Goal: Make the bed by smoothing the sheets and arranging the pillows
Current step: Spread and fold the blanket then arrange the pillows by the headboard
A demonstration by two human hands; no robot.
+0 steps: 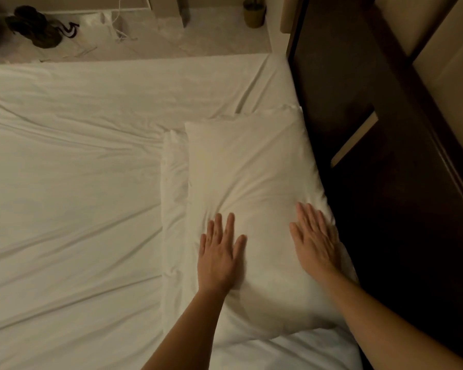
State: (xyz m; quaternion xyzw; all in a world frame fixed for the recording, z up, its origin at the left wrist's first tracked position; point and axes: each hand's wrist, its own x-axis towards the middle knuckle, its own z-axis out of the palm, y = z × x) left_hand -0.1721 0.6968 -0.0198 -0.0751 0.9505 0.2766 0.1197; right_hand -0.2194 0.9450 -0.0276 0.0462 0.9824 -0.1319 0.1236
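A dark bag (35,26) and a small bin (254,12) sit on the floor.

Left hand (221,252) & right hand (314,239) both lie flat, fingers (230,225) straight, on the top pillow (251,169), w/ the right one near the edge by the dark headboard (358,116). That pillow sits on a 2nd pillow (174,182) (only a strip shows at left). The white sheet (78,182) has long creases.
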